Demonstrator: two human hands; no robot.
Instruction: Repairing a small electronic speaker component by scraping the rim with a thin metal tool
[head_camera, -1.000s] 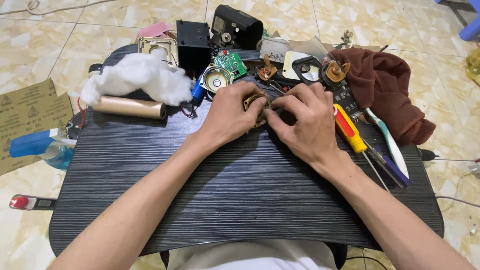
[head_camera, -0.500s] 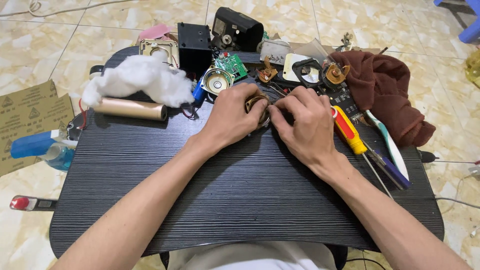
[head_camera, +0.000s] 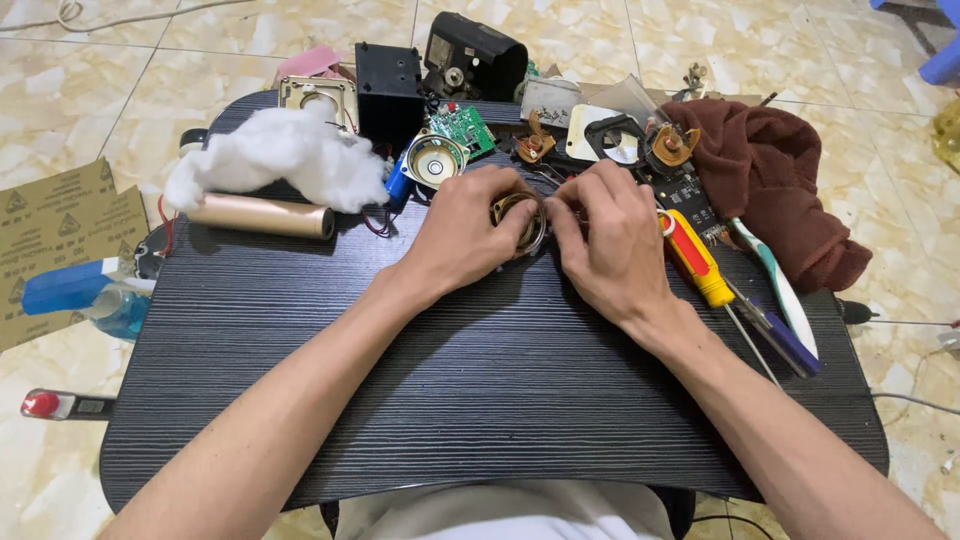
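**Two hands close on a small metal ring at the middle of a cluttered table**

At the far left, on the tiled floor, lies a sheet of sandpaper (head_camera: 60, 225), and just below it a blue spray bottle (head_camera: 85, 295) pokes out from under the edge of the dark table (head_camera: 480, 400). A red-tipped tool (head_camera: 60, 404) lies on the floor further down. On the table's left part sits a wad of white cotton (head_camera: 275, 155), with a tan cardboard tube (head_camera: 262, 215) lying in front of it. Behind these stand a black box (head_camera: 390, 85) and a round speaker (head_camera: 435, 160) beside a green circuit board (head_camera: 462, 127).

The left hand (head_camera: 465, 230) rests on the table near the middle, its fingers curled around a small metal ring (head_camera: 522, 218), which it pinches from the left side. The ring stands tilted just off the table top, between both hands. The right hand (head_camera: 605, 240) meets it from the right, thumb and fingertips pressed against the ring's edge, so the two hands are touching.

Just right of the right hand lies a screwdriver with a red and yellow handle (head_camera: 695, 258), then a toothbrush (head_camera: 775, 290), and a brown cloth (head_camera: 780, 170) bunched at the table's far right corner.
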